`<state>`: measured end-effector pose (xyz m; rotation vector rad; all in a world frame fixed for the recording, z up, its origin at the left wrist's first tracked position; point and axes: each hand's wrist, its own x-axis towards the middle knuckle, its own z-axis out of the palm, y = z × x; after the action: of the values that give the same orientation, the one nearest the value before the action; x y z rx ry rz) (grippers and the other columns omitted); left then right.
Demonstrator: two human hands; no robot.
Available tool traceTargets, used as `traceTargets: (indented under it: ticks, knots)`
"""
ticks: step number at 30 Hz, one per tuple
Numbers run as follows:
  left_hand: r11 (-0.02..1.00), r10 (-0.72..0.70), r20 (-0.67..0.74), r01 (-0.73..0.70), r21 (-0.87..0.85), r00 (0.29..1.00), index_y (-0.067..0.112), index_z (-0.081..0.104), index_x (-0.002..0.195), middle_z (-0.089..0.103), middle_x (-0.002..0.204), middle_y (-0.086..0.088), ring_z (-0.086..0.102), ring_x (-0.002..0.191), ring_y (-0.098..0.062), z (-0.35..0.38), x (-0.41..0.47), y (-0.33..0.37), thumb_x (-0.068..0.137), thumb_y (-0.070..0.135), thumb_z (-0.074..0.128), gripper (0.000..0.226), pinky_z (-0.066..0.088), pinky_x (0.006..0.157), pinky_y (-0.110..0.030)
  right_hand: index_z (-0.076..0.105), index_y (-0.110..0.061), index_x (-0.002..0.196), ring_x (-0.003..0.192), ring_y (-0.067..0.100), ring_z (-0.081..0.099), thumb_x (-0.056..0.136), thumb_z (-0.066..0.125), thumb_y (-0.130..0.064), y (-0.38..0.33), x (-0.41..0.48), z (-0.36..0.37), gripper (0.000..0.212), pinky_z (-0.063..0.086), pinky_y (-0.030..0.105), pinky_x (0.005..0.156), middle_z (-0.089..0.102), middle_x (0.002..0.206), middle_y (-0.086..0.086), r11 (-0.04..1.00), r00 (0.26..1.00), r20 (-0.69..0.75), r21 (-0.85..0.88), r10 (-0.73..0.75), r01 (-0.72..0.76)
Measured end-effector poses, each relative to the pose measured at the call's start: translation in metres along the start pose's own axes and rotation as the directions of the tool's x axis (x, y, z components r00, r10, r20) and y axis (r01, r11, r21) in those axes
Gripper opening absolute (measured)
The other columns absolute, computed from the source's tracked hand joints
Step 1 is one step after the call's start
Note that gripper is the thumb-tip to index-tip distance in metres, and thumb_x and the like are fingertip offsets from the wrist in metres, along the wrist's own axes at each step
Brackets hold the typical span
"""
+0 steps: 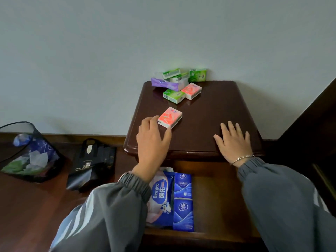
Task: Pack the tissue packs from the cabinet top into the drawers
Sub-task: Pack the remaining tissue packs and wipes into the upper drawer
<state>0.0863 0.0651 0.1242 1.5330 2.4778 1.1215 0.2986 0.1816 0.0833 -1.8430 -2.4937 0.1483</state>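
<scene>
– Grabbing which pack?
– The left hand (152,137) pinches the pink pack (170,117) on the cabinet top (209,110); the right hand (234,140) rests flat, released. Next, lift it into the open drawer (218,197) below.

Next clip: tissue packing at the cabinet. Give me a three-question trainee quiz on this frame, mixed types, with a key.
1. True or false: the right hand lies flat on the cabinet top, holding nothing.
2. Which pack does the left hand grip? A. the lone pink pack B. a green pack C. the purple pack
3. Fill in: the packs already lying in the open drawer are mostly ____ in colour.
Key: 1 true; 2 A; 3 blue.
</scene>
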Motion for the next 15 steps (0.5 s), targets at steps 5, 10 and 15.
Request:
traceTargets:
  ticks: [5,10,15]
  knots:
    - [0.983,-0.133,0.225,0.099,0.154,0.965,0.012,0.04,0.138,0.047,0.139,-0.011,0.044,0.126,-0.034,0.04,0.055,0.006,0.09,0.061,0.045,0.07,0.036,0.1,-0.049,0.015,-0.02,0.148,0.146,0.028,0.007,0.096,0.021,-0.051,0.0,0.0,-0.001,0.06,0.012,0.053,0.114,0.012,0.158,0.006,0.999,0.999,0.027,-0.036,-0.019,0.02]
    - [0.952,0.007,0.174,-0.06,0.301,0.985,0.012,0.042,0.135,0.052,0.128,-0.011,0.048,0.117,-0.033,0.064,0.073,-0.01,0.09,0.05,0.054,0.06,0.039,0.094,-0.046,0.022,-0.023,0.146,0.145,0.026,0.013,0.094,0.032,-0.051,-0.001,0.012,-0.018,0.06,0.012,0.051,0.114,0.017,0.156,0.004,0.996,0.992,0.096,0.051,-0.08,0.075]
    - [0.976,-0.21,-0.041,0.206,-0.069,0.977,0.004,0.043,0.135,0.048,0.127,-0.016,0.049,0.116,-0.035,0.057,0.087,-0.042,0.079,0.022,0.068,0.064,0.037,0.099,-0.042,0.034,-0.02,0.14,0.131,0.026,0.04,0.09,0.049,-0.043,-0.042,0.076,-0.034,0.057,0.036,0.041,0.106,0.037,0.145,0.006,0.939,0.954,-0.093,0.17,-0.286,0.298]
